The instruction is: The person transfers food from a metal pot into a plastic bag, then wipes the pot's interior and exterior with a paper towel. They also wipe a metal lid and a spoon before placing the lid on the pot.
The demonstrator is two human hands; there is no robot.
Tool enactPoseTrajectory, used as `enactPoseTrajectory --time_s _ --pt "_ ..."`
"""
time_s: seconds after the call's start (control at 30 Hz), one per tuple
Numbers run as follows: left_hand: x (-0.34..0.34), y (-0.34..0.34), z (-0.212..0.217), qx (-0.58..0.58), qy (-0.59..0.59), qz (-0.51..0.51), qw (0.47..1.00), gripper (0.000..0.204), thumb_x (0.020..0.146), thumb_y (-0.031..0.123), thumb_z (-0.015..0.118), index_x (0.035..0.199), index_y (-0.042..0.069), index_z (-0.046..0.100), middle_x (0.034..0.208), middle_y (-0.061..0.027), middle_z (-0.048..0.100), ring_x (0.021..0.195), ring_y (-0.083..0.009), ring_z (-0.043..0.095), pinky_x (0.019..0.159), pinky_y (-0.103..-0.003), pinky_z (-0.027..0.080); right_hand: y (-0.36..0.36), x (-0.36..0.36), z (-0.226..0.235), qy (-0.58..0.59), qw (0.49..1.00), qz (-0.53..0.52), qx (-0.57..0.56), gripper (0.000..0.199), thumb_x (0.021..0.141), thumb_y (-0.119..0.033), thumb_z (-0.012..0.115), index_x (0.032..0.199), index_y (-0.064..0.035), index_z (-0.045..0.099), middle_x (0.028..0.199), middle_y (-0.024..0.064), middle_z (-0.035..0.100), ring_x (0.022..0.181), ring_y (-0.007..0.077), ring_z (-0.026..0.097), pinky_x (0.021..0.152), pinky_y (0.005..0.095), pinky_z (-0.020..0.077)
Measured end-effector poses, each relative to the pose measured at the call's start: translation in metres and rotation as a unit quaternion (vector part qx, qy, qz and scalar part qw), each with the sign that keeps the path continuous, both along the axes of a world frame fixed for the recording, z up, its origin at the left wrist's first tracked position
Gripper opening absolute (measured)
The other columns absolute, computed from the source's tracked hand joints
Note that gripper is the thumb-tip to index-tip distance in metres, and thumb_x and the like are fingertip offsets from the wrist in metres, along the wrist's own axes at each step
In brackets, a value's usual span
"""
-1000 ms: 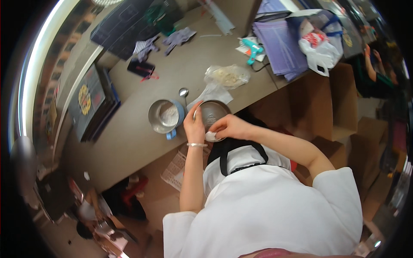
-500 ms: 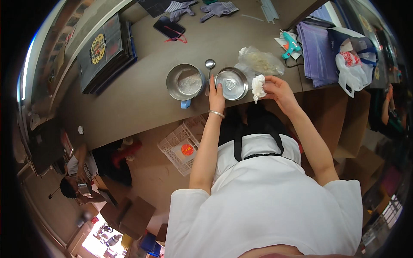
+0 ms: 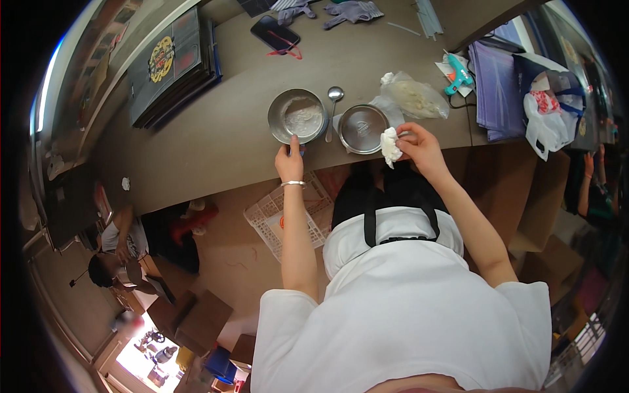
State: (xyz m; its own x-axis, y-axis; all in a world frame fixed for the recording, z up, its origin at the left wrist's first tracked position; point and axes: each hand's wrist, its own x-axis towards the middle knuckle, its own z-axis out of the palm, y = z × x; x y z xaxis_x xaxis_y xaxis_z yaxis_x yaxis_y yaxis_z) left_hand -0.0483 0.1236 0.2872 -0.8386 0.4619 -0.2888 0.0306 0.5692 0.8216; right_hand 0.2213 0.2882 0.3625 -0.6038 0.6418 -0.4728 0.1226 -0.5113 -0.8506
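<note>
My left hand (image 3: 289, 162) is closed at the near side of a metal mug (image 3: 275, 126), its thumb up by the rim and its fingers round the blue handle, which they mostly hide. Some pale residue shows in the mug's bottom. In my right hand (image 3: 419, 148) a crumpled white tissue (image 3: 390, 147) is pinched between thumb and fingers. The tissue hangs by the near right edge of a shallow round metal dish (image 3: 363, 145). A metal spoon (image 3: 335, 94) lies between mug and dish, its bowl pointing away from me.
A clear plastic bag (image 3: 419, 98) lies behind the dish. Farther right are a teal glue gun (image 3: 460, 73) and purple packets (image 3: 496, 92). A phone (image 3: 274, 35) and grey gloves (image 3: 350, 13) lie at the back; dark folders (image 3: 171, 72) are stacked left. Another person (image 3: 124, 252) sits lower left.
My left hand has left the spoon and dish, moved left and taken the mug by its handle. The tissue in my right hand has come closer to the dish. The whole view has shifted slightly.
</note>
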Motion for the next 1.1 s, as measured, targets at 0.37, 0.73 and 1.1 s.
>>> enactPoseTrajectory --time_s 0.37,0.73,1.1 --pt "0.029 -0.007 0.062 0.069 0.195 -0.031 0.978 0.044 0.090 0.028 0.063 0.062 -0.002 0.046 0.052 -0.0063 0.038 0.052 -0.0118 0.034 0.048 -0.033 0.033 -0.018 -0.090 0.061 0.016 0.746 0.156 0.647 0.022 0.079 -0.002 0.059 0.100 0.0002 0.067 0.112 0.0134 0.066 0.098 0.0291 0.065 0.084 0.0357 0.0530" --pt "0.040 0.001 0.121 0.151 0.391 -0.036 0.907 0.043 0.093 0.010 0.052 0.054 0.000 0.037 0.047 -0.0117 0.034 0.041 -0.0242 0.032 0.043 -0.037 0.025 -0.040 -0.099 0.054 -0.182 0.608 0.533 0.559 0.033 0.070 -0.003 0.062 0.102 0.0049 0.064 0.110 0.0197 0.062 0.087 0.0319 0.066 0.076 0.0378 0.0548" --pt "0.039 0.014 0.128 0.234 0.350 0.029 0.907 0.056 0.102 0.023 0.045 0.053 0.000 0.034 0.048 0.0001 0.034 0.048 -0.0081 0.027 0.045 -0.030 0.020 -0.029 -0.089 0.102 0.045 0.980 0.105 0.161 0.027 0.085 0.001 0.057 0.111 0.0032 0.067 0.106 0.0132 0.068 0.092 0.0194 0.064 0.087 0.0300 0.0491"
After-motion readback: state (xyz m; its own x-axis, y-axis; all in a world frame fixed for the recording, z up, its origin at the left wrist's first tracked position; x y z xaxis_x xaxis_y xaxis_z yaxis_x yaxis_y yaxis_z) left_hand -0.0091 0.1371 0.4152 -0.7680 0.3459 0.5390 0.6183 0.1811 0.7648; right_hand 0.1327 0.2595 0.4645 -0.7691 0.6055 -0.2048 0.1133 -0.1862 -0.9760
